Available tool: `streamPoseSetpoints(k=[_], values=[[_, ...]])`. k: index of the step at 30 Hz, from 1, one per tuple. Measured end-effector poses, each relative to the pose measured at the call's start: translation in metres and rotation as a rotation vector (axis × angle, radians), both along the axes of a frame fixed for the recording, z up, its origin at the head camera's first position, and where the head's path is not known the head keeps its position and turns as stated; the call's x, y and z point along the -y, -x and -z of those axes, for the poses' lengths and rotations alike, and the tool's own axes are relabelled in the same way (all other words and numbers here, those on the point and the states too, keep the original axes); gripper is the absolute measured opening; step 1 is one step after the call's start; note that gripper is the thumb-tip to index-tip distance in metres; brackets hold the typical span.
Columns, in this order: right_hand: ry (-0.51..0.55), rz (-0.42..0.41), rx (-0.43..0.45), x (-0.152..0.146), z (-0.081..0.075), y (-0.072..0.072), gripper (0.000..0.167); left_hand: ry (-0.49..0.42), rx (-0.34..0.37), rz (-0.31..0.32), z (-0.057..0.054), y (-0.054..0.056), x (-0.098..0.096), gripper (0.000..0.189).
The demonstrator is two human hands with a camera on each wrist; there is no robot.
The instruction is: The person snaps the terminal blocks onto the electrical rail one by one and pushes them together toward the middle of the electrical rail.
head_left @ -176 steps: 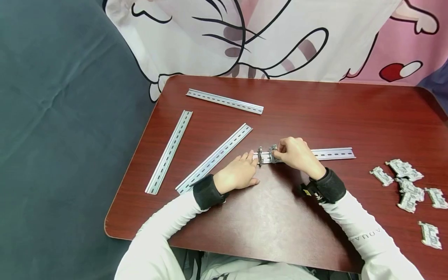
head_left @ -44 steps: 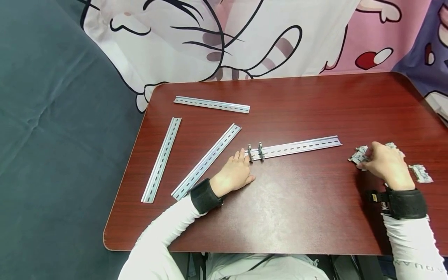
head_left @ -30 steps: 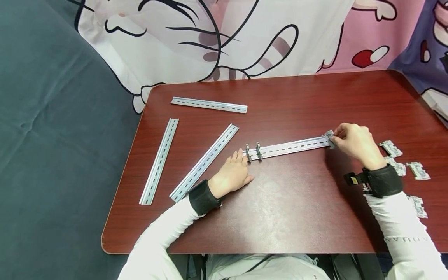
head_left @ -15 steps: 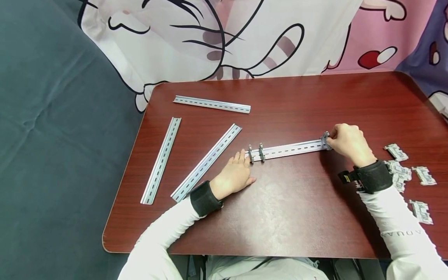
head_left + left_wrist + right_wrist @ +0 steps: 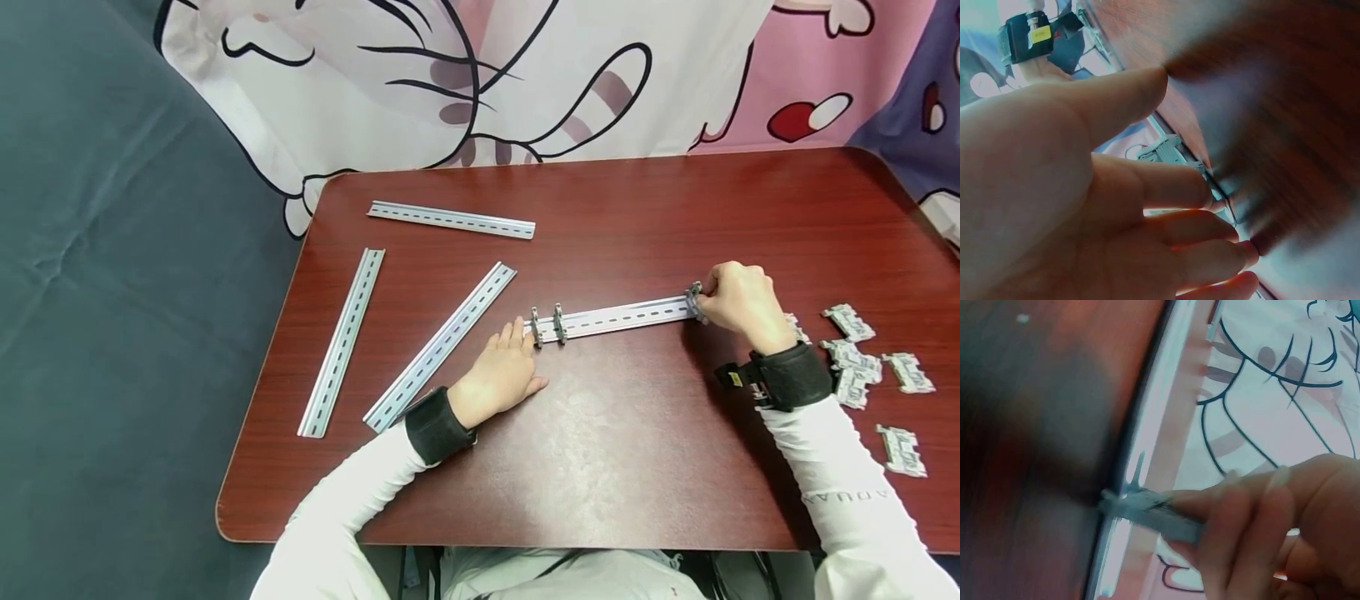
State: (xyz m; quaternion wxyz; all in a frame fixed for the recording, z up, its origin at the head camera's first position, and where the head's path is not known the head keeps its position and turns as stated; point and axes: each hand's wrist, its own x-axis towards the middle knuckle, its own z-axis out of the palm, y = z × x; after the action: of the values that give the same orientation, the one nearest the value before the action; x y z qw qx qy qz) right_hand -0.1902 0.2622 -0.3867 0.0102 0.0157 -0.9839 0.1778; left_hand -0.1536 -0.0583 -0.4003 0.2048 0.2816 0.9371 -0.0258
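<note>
Clip (image 5: 693,302), right of frame centre, is pinched in my right hand (image 5: 741,307); my left hand (image 5: 498,377), fingers straight, should steady the rail (image 5: 626,318).

Cannot see the left end of the rail (image 5: 624,318), hidden by the left hand (image 5: 498,375), nor all of the gray clip (image 5: 693,301) pinched by the right hand (image 5: 742,307). Cannot tell that clip's details in the right wrist view, too blurred. Can see only part of the nearest loose clip (image 5: 798,328) past the right hand. Cannot read the small letters (image 5: 849,497) on the right sleeve (image 5: 836,467). Cannot follow the lap (image 5: 600,575) or the curtain (image 5: 562,92) beyond the head view's edges.
</note>
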Motion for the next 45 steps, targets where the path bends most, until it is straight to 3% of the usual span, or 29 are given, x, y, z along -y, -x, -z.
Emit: streamPoseSetpoints(k=[16,23,27,45], values=[[-0.019,-0.012,0.136,-0.003,-0.006,0.015,0.011,0.009,-0.034,0.001,0.001,-0.002,-0.001,0.072],[0.022,-0.012,0.103,-0.005,-0.003,0.004,0.021,0.002,-0.038,-0.001,0.004,-0.003,-0.001,0.073],[0.049,-0.006,0.132,-0.005,-0.001,-0.001,0.029,0.002,-0.049,0.005,0.002,-0.004,-0.001,0.072],[0.08,-0.015,0.086,0.015,0.003,-0.005,0.019,0.014,-0.081,-0.005,0.001,-0.005,-0.002,0.072]])
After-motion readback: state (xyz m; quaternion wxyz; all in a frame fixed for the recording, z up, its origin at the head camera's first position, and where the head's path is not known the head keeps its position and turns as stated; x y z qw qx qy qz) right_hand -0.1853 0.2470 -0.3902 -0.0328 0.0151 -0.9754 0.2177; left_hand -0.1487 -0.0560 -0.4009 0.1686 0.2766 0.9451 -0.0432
